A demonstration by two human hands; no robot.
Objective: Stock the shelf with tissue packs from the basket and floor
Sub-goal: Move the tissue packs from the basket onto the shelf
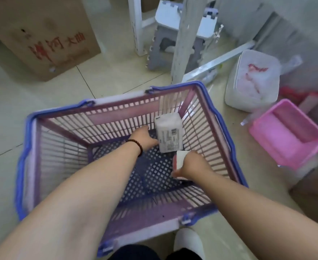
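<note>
A purple and blue slatted shopping basket point(64, 139) stands on the tiled floor below me. Both my arms reach down into it. A white tissue pack point(170, 133) with a printed label leans against the far right corner of the basket. My left hand point(143, 137) touches its left side, fingers partly hidden behind it. My right hand point(191, 166) is closed on a smaller white and red tissue pack point(179, 158) near the basket's right wall. A large clear bag of tissue packs point(254, 81) lies on the floor to the right.
A pink plastic tub point(287, 132) sits right of the basket. A brown cardboard box point(41, 36) with red writing stands at the back left. White shelf legs point(184, 40) and a grey folding stool point(173, 34) stand behind the basket. My white shoe point(189, 243) is at the bottom.
</note>
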